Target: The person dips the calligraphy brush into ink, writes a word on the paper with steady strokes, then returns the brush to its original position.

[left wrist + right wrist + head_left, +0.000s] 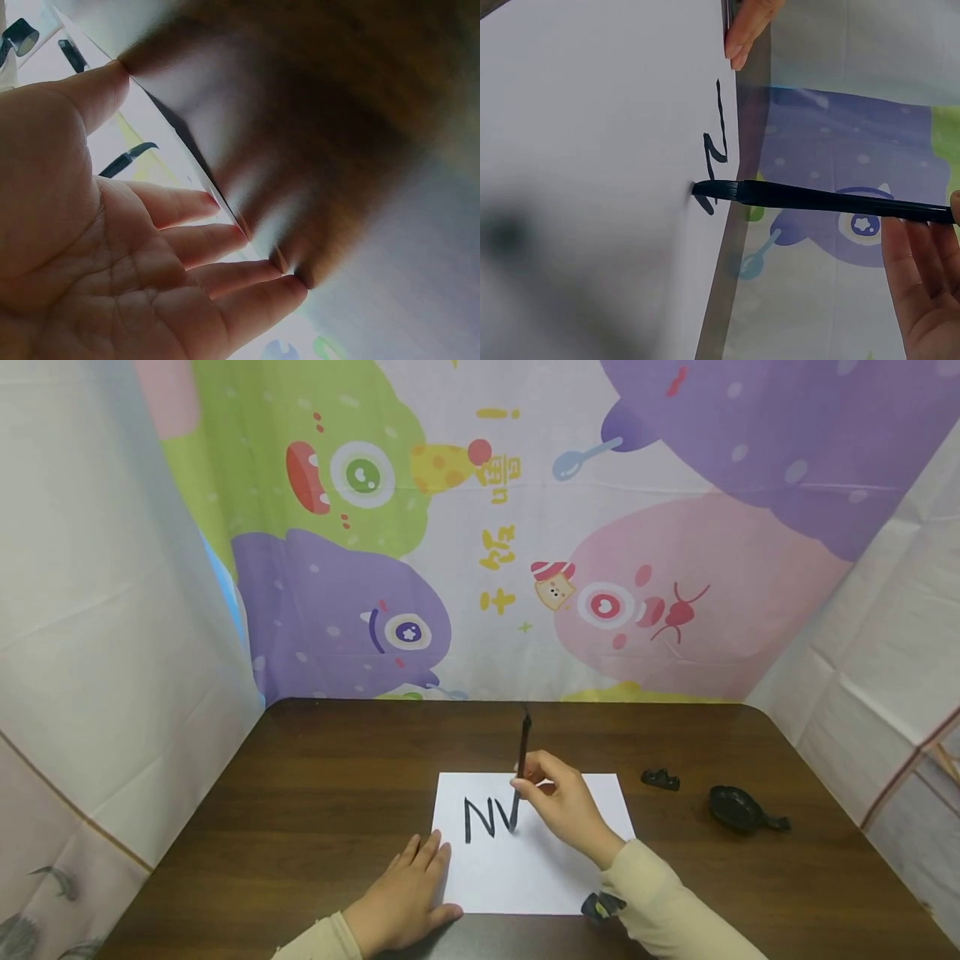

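A sheet of white paper (517, 881) lies on the table, with a black letter N and V-shaped strokes painted on it. My right hand (566, 806) pinches a dark writing brush (522, 747) by its handle, nearly upright. In the right wrist view, the bristles of the brush (720, 190) touch the paper at the end of a black stroke. Spread beside the sheet, my left hand (401, 893) rests with its fingertips along the left edge. The left wrist view shows its palm (112, 255) and straight fingers at the paper's edge.
To the right of the paper stand a small black brush rest (661, 778) and a black dish with a handle (737, 810). A dark object (602, 907) shows below the right wrist at the paper's near edge. A cartoon-printed curtain (465, 652) hangs behind the brown table (315, 777).
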The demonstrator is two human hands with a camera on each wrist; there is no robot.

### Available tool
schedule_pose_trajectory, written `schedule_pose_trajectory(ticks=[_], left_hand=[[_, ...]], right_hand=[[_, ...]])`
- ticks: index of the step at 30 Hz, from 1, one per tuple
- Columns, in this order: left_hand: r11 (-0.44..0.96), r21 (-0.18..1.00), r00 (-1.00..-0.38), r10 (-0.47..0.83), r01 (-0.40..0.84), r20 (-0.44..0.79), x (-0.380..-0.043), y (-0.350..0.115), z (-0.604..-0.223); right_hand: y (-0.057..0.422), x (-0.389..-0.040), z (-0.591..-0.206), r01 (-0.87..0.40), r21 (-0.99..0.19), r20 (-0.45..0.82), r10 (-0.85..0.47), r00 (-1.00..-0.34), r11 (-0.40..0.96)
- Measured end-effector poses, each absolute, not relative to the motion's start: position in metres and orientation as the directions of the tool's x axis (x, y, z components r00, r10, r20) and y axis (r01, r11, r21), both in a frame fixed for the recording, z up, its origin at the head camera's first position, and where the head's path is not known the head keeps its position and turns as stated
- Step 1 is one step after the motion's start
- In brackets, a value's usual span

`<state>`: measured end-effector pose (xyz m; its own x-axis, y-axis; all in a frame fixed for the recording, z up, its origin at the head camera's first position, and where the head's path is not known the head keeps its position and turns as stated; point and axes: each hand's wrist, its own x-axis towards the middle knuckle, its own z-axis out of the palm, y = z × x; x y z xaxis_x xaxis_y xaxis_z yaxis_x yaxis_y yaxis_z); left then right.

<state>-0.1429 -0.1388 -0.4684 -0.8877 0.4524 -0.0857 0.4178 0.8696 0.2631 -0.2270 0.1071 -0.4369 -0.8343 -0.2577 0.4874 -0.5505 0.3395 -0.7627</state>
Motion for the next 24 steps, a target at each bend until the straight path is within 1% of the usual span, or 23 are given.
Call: schedule_pose_trajectory(ticks=[4,14,24], left_hand=[[0.869,0.263,-0.887,0.454,0.419,-0.088,-0.1429,-0.1389,-0.4677],[0.874,0.26,-0.888,0.448,0.41,-0.107,-0.1434,-0.1384,-0.4675],[0.872,0.264,-0.885,0.451,0.412,-0.11,-0.1432,-0.1388,-0.4671]], right_hand=[[0.1088,-0.2259,-0.4369,-0.558,-0.762,0.492,-0.266,-0.829,0.328],[0.111,-0.2231,-0.4342,-0.535,-0.783,0.466,-0.271,-0.842,0.318],[0.1131,-0.2266,-0.4338,-0.565,-0.766,0.496,-0.277,-0.823,0.306]])
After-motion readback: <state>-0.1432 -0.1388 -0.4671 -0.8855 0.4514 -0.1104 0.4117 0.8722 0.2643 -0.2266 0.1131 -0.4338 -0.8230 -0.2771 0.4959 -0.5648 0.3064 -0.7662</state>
